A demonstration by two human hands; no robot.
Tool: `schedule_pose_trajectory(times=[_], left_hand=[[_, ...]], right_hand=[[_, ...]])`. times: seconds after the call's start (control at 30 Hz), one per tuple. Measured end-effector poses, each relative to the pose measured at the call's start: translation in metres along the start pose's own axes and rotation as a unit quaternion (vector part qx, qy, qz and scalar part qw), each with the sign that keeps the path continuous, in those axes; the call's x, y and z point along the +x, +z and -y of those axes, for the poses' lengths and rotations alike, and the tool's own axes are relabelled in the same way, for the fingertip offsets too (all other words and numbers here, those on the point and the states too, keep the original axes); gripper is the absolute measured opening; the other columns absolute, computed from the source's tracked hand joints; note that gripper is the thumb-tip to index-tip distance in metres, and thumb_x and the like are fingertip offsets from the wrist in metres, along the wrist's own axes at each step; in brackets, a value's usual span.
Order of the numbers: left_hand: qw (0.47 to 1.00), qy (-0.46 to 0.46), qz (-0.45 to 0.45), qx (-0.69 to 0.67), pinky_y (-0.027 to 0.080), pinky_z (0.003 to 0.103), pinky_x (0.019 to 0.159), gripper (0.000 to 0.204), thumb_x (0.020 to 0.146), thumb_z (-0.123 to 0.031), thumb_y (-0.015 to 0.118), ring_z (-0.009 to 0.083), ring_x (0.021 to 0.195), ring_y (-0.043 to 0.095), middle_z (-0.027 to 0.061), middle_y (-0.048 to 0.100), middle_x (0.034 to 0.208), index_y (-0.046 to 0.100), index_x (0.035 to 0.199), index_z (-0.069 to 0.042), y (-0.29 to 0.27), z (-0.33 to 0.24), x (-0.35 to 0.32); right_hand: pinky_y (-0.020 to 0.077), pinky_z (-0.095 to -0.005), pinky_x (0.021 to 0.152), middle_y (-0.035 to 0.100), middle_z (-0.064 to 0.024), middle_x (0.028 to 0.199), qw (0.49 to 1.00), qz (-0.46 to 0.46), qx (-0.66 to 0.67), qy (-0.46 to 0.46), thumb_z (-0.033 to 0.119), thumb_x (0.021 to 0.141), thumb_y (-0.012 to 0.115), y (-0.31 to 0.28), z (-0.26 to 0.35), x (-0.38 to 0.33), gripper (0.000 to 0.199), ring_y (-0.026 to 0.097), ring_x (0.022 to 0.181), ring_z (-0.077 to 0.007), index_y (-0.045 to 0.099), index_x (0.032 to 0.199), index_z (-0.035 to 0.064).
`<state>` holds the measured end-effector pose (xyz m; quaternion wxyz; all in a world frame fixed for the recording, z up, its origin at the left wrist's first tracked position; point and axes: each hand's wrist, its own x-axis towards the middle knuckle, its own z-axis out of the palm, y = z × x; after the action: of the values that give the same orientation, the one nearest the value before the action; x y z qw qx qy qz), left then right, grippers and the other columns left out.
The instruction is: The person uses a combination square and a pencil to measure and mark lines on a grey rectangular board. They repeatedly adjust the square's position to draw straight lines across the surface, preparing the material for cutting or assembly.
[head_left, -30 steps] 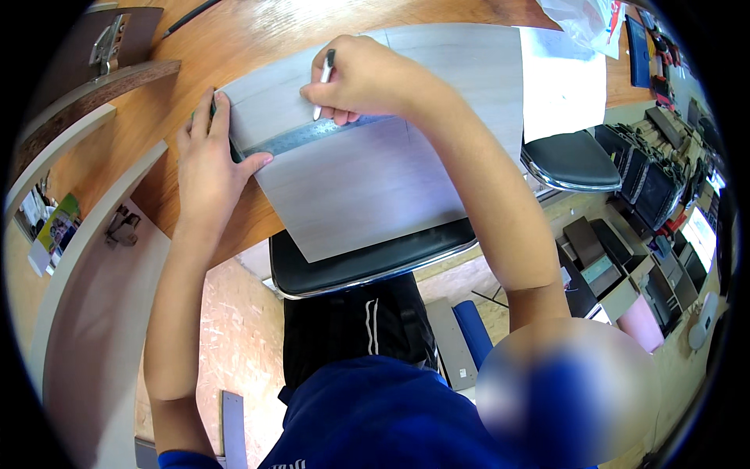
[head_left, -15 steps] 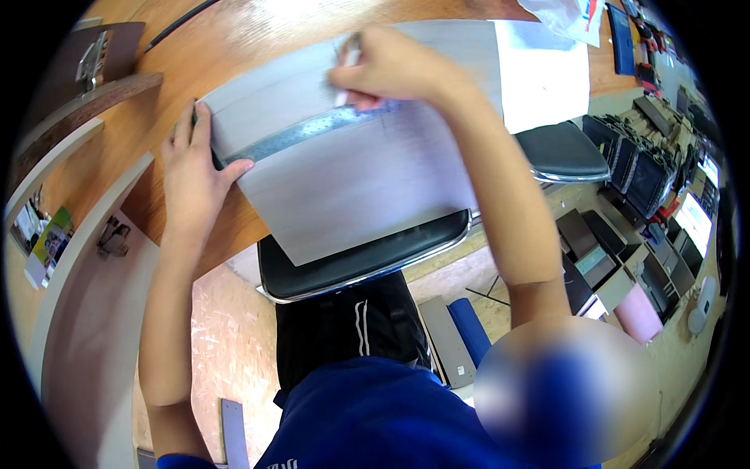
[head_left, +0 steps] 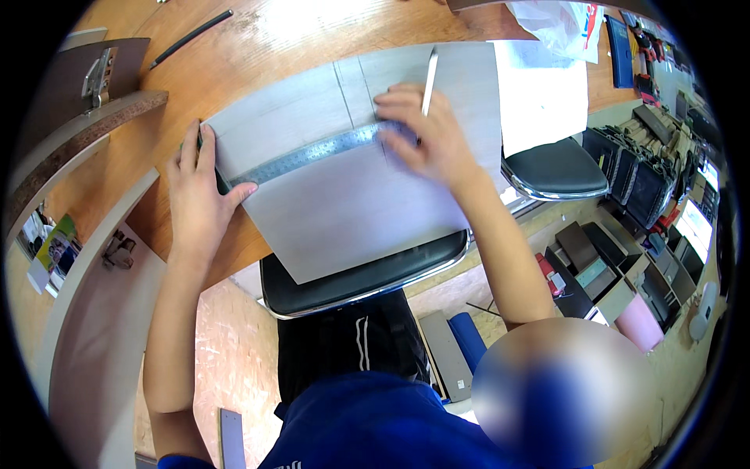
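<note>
A pale grey wood-grain board (head_left: 351, 211) lies on the table, its near part overhanging a black chair seat. Across it runs the steel blade of a try square (head_left: 312, 153), whose dark stock sits at the board's left edge. My left hand (head_left: 195, 203) clasps that stock, thumb on the near side and fingers on the far side. Over the blade's right end is my right hand (head_left: 433, 144), slightly blurred, with a slim white pencil (head_left: 430, 78) held between its fingers and pointing up and away. Two dark lines run from the board's far edge toward the blade.
A black rod (head_left: 191, 39) lies on the table at far left, near grey panels with a metal hinge (head_left: 100, 78). White paper (head_left: 543, 102), a plastic bag (head_left: 562, 31) and a black stool (head_left: 558, 166) are to the right. The black chair (head_left: 367, 273) stands before me.
My right hand has moved right and nearer to me, uncovering the lines; the pencil now points away. My left hand stays on the square. The whole view has shifted slightly.
</note>
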<state>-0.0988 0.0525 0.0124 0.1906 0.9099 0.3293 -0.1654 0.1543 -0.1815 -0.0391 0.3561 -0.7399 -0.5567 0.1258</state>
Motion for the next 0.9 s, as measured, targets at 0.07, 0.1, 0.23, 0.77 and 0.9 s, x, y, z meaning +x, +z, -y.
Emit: schedule_pose_trajectory(times=[0.07, 0.1, 0.23, 0.77, 0.9], left_hand=[[1.000, -0.009, 0.007, 0.000, 0.041, 0.045, 0.115, 0.101, 0.066, -0.021, 0.092, 0.0402, 0.135, 0.042, 0.0138, 0.036, 0.162, 0.042, 0.150, 0.003, -0.002, -0.002, 0.000], [1.000, -0.014, 0.011, 0.000, 0.041, 0.045, 0.115, 0.101, 0.066, -0.021, 0.092, 0.0402, 0.135, 0.042, 0.0139, 0.035, 0.162, 0.042, 0.150, 0.003, -0.002, -0.003, 0.000], [1.000, -0.005, 0.012, -0.010, 0.042, 0.045, 0.115, 0.102, 0.065, -0.020, 0.092, 0.0401, 0.134, 0.043, 0.0135, 0.034, 0.163, 0.042, 0.150, 0.004, -0.003, 0.000, 0.000], [1.000, 0.012, 0.000, -0.008, 0.044, 0.047, 0.110, 0.106, 0.063, -0.026, 0.094, 0.0435, 0.126, 0.047, 0.0160, 0.027, 0.166, 0.041, 0.150, 0.003, 0.001, 0.002, -0.010], [1.000, 0.001, 0.012, -0.014, 0.042, 0.049, 0.111, 0.107, 0.063, -0.027, 0.094, 0.0437, 0.128, 0.046, 0.0156, 0.024, 0.167, 0.040, 0.151, 0.003, 0.001, 0.000, -0.012]], right_hand=[[0.0477, -0.0468, 0.097, 0.069, -0.0085, 0.107, 0.999, 0.004, 0.007, -0.037, 0.013, 0.079, 0.081, 0.001, 0.014, -0.009, 0.030, 0.062, 0.108, -0.0323, 0.069, 0.106, 0.0079], [0.0480, -0.0471, 0.095, 0.069, -0.0083, 0.106, 0.999, -0.002, 0.008, -0.036, 0.013, 0.078, 0.082, 0.005, 0.012, -0.013, 0.032, 0.063, 0.106, -0.0324, 0.068, 0.106, 0.0080], [0.0484, -0.0474, 0.092, 0.068, -0.0080, 0.102, 0.999, -0.023, 0.002, -0.028, 0.012, 0.076, 0.084, 0.015, 0.008, -0.020, 0.035, 0.063, 0.101, -0.0323, 0.067, 0.107, 0.0085], [0.0469, -0.0441, 0.091, 0.069, -0.0056, 0.097, 0.999, -0.008, 0.014, -0.038, 0.002, 0.072, 0.076, 0.010, 0.009, -0.019, 0.037, 0.065, 0.093, -0.0283, 0.066, 0.107, 0.0097], [0.0469, -0.0449, 0.091, 0.069, -0.0055, 0.097, 0.999, 0.003, 0.020, -0.034, 0.002, 0.071, 0.076, 0.007, 0.010, -0.018, 0.039, 0.065, 0.091, -0.0282, 0.066, 0.108, 0.0099]])
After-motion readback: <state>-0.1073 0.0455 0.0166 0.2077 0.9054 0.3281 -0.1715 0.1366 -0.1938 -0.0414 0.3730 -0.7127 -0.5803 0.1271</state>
